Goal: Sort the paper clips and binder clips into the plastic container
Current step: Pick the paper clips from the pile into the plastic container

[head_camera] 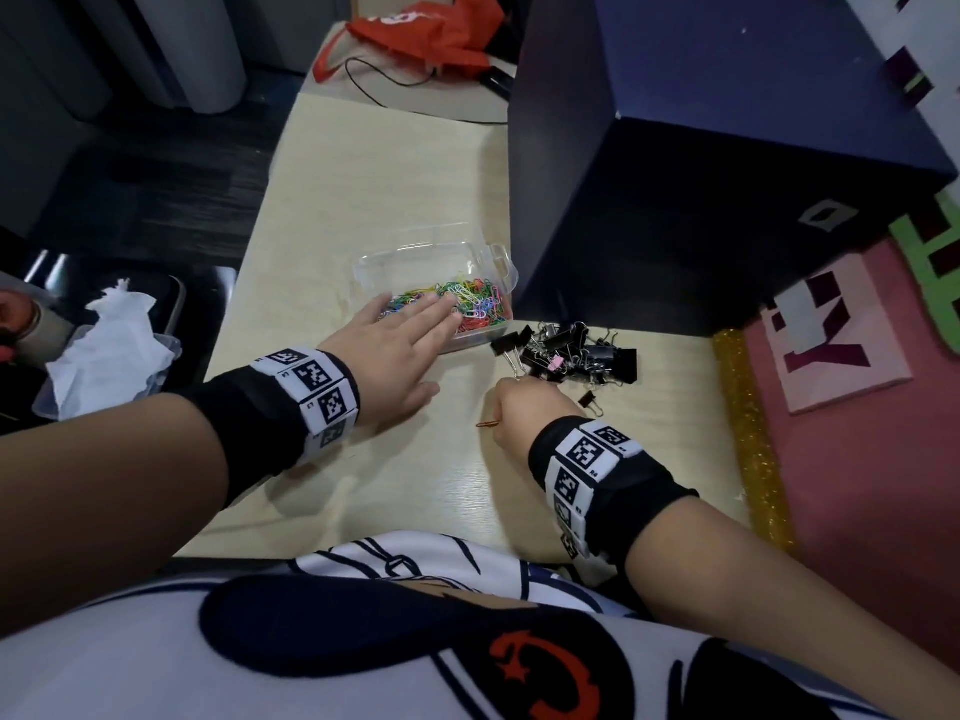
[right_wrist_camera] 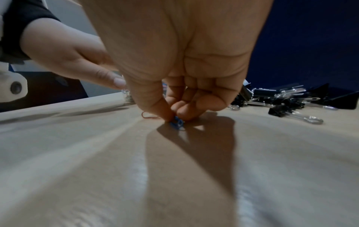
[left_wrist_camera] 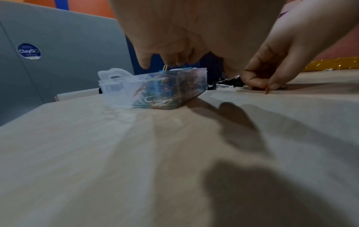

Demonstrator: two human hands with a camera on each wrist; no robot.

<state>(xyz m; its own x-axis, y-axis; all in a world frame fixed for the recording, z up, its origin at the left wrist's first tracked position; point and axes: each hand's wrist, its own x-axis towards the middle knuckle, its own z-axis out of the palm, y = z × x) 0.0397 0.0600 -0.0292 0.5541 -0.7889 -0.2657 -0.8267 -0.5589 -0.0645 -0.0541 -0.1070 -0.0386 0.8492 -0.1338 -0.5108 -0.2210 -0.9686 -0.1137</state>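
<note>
A clear plastic container [head_camera: 363, 265] on the pale table holds a heap of coloured paper clips [head_camera: 467, 304]. My left hand [head_camera: 410, 340] lies flat with straight fingers reaching over the container's near rim; the left wrist view shows those fingers [left_wrist_camera: 167, 52] above the container [left_wrist_camera: 116, 89]. A pile of black binder clips [head_camera: 576, 353] lies to the right of it. In front of that pile my right hand [head_camera: 511, 407] is curled down on the table. Its thumb and fingers pinch a blue paper clip [right_wrist_camera: 177, 122]. A red paper clip [right_wrist_camera: 149, 117] lies beside the thumb.
A tall dark blue box [head_camera: 701, 174] stands right behind the container and the binder clips. One loose binder clip [head_camera: 589, 400] lies near my right hand. A gold glitter strip [head_camera: 748, 433] edges the table on the right. A tub with tissue [head_camera: 109, 345] sits off the left edge.
</note>
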